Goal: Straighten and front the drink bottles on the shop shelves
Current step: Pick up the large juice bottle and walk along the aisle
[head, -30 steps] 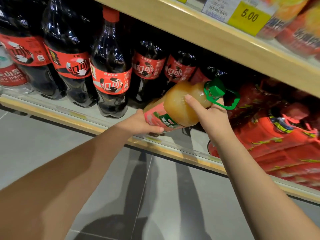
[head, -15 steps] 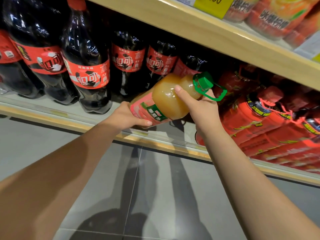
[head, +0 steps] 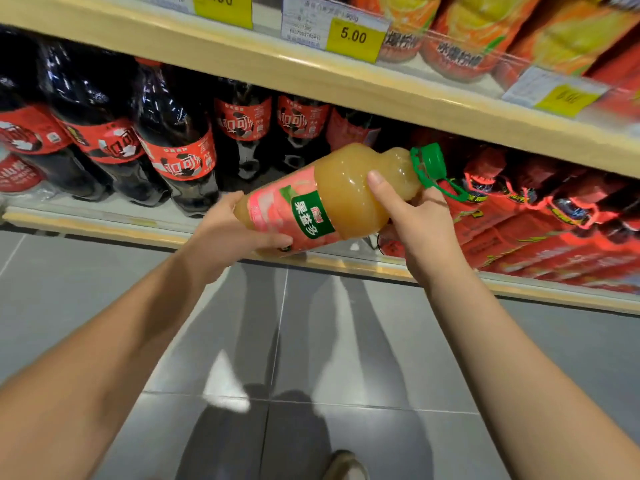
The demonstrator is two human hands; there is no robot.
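I have the juice bottle (head: 346, 195) held off the shelf in both hands, tilted so its green cap (head: 431, 162) points up and to the right and its base down to the left. My left hand (head: 225, 237) grips the base end, fingers curled round the far side and the thumb (head: 273, 242) laid along the lower edge of the pink label. My right hand (head: 422, 223) grips the neck end, its thumb pressed on the bottle's bare shoulder just below the cap, the other fingers wrapped behind where I cannot see them. The bottle hangs in front of the lower shelf (head: 104, 230), over its front edge. On that shelf, dark cola bottles (head: 173, 143) with red labels stand in rows to the left, and red bottles (head: 519, 216) lie crowded on the right. The upper shelf (head: 311, 77) carries orange drink bottles (head: 460, 39) behind a yellow price tag (head: 353, 38) reading 5.00. Below is grey tiled floor (head: 311, 341).
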